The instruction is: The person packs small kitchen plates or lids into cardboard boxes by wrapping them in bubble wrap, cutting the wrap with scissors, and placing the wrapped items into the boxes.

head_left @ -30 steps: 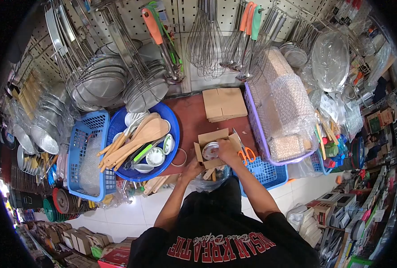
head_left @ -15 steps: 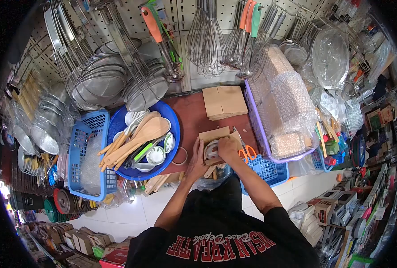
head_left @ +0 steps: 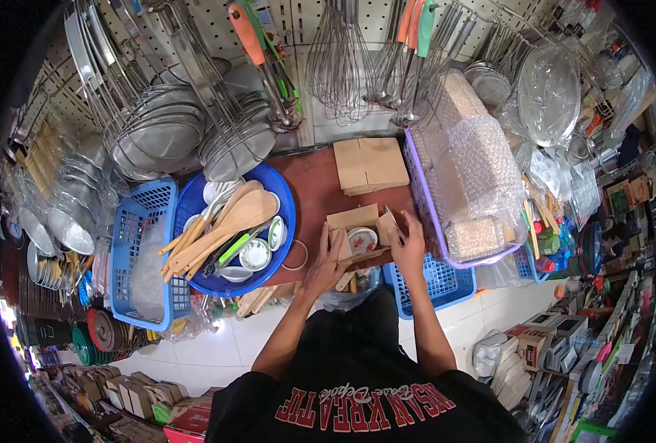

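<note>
A small open cardboard box (head_left: pixel 351 220) stands on the counter in front of me, its flaps raised. Inside lies a small white dish (head_left: pixel 362 241) with a red floral pattern. My left hand (head_left: pixel 326 264) grips the box's left side, fingers over the flap there. On the opposite side, my right hand (head_left: pixel 409 247) holds the right flap, with the thumb on its inner face and the other fingers behind it. The orange-handled scissors are mostly hidden by my right hand.
Flattened cardboard boxes (head_left: pixel 371 164) lie stacked behind. A blue basin (head_left: pixel 287 193) of wooden spatulas and small bowls is at left, beside a blue basket (head_left: pixel 118 277). A purple basket (head_left: pixel 425 199) with bubble-wrapped goods borders the right; another blue basket (head_left: pixel 446 299) sits below. Whisks (head_left: pixel 343 74) hang above.
My right hand has come out of the box and moved right to its flap. The patterned dish now shows inside, and the scissors' orange handles have become covered.
</note>
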A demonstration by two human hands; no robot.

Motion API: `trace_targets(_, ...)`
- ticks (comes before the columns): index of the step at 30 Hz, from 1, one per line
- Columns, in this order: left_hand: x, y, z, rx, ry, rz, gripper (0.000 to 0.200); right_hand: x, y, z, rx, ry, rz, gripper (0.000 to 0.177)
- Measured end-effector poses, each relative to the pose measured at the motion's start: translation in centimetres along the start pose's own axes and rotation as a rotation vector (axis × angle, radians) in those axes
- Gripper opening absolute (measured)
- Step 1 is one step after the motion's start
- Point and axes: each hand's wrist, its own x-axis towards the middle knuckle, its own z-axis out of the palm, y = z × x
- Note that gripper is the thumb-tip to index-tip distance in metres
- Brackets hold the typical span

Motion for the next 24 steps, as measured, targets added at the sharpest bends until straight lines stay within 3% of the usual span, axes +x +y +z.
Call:
trace_targets(2, 0.1, 0.1, -0.2, -0.043, -0.023, -0.003, 0.081, -2.3, 2.5, 0.8, 0.460, -0.207, 0.370, 0.034)
trace_targets(3, 0.2, 0.1, -0.4, -0.063, -0.040, -0.009, 0.081, -2.7, 3.2, 0.4, 0.224, -0.390, 0.388, 0.037)
trace_targets(9, 0.1, 0.1, -1.2, -0.128, -0.093, -0.027, 0.080, -4.1, 4.1, 0.9, 0.367, -0.327, 0.064, 0.036)
trace_targets(13, 0.1, -0.3, -0.9, -0.112, -0.121, -0.047, 0.077, -4.5, 4.7, 0.5, 0.393, -0.470, 0.088, 0.031)
trace_targets(18, 0.4, -0.5, 0.3, -0.125, 0.090, -0.031, 0.062, -4.1, 4.7, 0.4, 0.346, -0.544, 0.132, 0.024)
trace_targets(22, 0.4, 0.5, 0.8, -0.195, 0.298, -0.093, 0.051, -3.8, 4.2, 0.9, 0.348, -0.432, 0.176, 0.021)
trace_targets(24, 0.5, 0.8, 0.4, -0.160, 0.279, -0.077, 0.047, -3.7, 3.8, 1.3, 0.334, -0.382, 0.243, 0.020)
